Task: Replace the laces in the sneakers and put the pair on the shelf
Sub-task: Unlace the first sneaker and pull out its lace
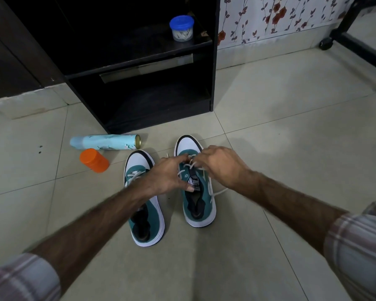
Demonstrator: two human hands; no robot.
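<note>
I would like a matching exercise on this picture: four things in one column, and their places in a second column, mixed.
Things:
1. blue-lidded jar
2. spray can
3. orange container
4. right sneaker

Places:
A. lying on its side on the floor, by the foot of the shelf unit
B. under both hands, at its laces
C. on the upper shelf
D. on the floor, just in front of the can

Pairs: 1-C, 2-A, 3-D, 4-B
</note>
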